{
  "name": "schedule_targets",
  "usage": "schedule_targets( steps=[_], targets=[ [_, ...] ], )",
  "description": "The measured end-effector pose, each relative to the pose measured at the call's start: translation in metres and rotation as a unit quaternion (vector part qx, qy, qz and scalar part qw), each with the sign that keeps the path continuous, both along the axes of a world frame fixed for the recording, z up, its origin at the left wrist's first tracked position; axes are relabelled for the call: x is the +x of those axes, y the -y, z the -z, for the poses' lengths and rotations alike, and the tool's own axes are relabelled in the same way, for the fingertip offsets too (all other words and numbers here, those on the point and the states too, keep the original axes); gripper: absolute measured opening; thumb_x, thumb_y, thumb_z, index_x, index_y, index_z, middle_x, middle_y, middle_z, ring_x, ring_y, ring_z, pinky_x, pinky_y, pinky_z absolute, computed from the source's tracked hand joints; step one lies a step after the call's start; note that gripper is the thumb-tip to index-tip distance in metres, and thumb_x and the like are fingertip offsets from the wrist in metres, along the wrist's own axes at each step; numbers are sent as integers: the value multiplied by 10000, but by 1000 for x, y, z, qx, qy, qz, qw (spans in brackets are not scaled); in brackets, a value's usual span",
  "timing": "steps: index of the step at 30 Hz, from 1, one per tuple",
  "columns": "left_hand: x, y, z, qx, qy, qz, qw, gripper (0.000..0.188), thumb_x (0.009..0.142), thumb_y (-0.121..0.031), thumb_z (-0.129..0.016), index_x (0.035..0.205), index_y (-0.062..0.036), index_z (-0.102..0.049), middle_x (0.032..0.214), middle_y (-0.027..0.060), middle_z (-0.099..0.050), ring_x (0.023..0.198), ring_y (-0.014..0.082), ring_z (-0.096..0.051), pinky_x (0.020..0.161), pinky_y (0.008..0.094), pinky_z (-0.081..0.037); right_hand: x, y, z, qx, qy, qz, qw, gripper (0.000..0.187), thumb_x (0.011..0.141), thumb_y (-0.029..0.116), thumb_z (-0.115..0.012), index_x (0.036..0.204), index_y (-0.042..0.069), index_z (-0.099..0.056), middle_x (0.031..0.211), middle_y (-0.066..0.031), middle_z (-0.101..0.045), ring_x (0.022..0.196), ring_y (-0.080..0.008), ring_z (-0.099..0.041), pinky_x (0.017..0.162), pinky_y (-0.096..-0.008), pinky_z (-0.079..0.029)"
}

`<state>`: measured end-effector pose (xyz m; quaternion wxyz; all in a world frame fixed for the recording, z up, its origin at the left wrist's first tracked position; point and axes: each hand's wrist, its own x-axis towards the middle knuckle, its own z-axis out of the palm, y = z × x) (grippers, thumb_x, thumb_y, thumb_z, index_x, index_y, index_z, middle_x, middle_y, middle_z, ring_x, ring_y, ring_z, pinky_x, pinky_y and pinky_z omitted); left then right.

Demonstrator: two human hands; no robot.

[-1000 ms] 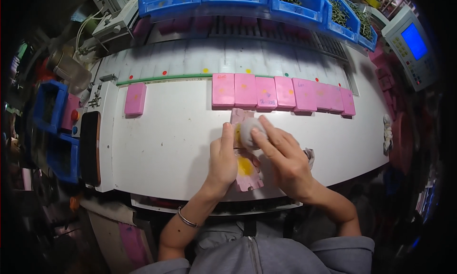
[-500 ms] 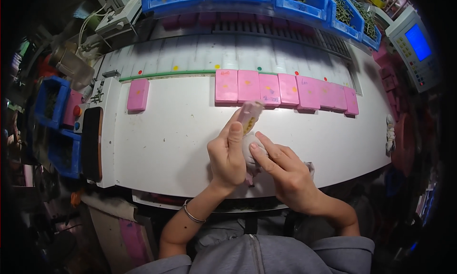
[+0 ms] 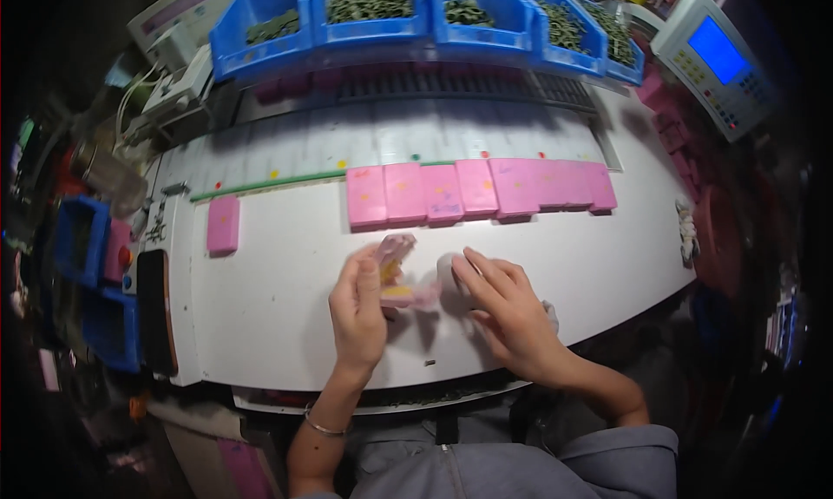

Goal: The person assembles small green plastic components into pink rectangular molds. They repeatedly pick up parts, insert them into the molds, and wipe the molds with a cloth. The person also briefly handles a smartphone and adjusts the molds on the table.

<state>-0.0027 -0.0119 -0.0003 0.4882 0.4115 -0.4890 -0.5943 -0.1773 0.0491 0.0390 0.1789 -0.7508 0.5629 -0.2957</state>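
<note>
My left hand (image 3: pixel 359 308) is closed around a pink rubber mould (image 3: pixel 399 292) with yellow patches. The mould is spread apart, its two flaps pointing right, and its edges are blurred. To its right, my right hand (image 3: pixel 512 312) has its fingers over a pale, rounded cloth pouch (image 3: pixel 449 278), partly hidden under them and smeared by motion. The pouch is just beside the mould's lower flap; whether they touch I cannot tell. A tiny brown piece (image 3: pixel 429 362) lies on the white table (image 3: pixel 269 325) below my hands.
Several pink blocks (image 3: pixel 438 191) stand in a row beyond my hands, with a single pink block (image 3: pixel 223 225) at left. Blue bins (image 3: pixel 373 32) of small green pieces line the back. A phone (image 3: pixel 156 312) lies left; a control panel (image 3: pixel 720 52) stands right.
My hands have moved apart, the pouch drawing away from the mould. The mould, upright before, is now spread into two flaps. The view has shifted, showing more of the bins.
</note>
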Motion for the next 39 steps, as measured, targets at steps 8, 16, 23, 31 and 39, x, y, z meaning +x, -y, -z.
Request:
schedule_targets(
  steps=[8, 16, 23, 31, 39],
  targets=[
    [-25, -12, -13, 37, -77, 189, 978, 921, 826, -701, -404, 1352, 52, -336, 1046, 94, -593, 935, 183, -581, 839, 295, -483, -9, 7, -19, 128, 340, 25, 931, 314, 825, 12, -626, 1125, -24, -538, 1023, -106, -570, 926, -142, -563, 785, -271, -481],
    [-26, -7, 10, -3, 16, 244, 970, 586, 931, -447, -476, 1236, 54, -477, 1054, 140, -605, 875, 193, -605, 733, 322, -516, -50, 15, -8, 130, 271, -36, 953, 257, 838, 157, -661, 1031, 13, -573, 939, -101, -610, 855, -161, -598, 785, -296, -490],
    [-7, -6, 41, 39, 69, 64, 995, 389, 977, -312, -395, 1056, 41, -537, 752, 135, -606, 568, 182, -593, 470, 289, -492, -330, 62, -82, -343, -185, 432, 813, 398, 793, 79, -566, 1172, -6, -477, 1093, -179, -574, 1009, -347, -537, 892, -392, -426],
    [25, 2, 13, 173, -161, 28, 971, 422, 972, -284, -406, 1240, 41, -432, 1031, 175, -584, 843, 290, -609, 676, 389, -517, -412, 85, -99, -292, -328, 523, 730, 273, 819, -15, -447, 1079, 46, -506, 1400, -178, -355, 1285, -348, -351, 906, -530, -357],
    [80, 76, -32, 86, -22, -41, 995, 347, 958, -242, -431, 1144, 40, -509, 1007, 96, -593, 879, 178, -608, 796, 346, -520, -560, 44, -101, -355, -438, 456, 688, 387, 999, 225, -266, 1294, 42, -438, 1201, -161, -563, 1102, -311, -534, 934, -364, -403]
  ],
)
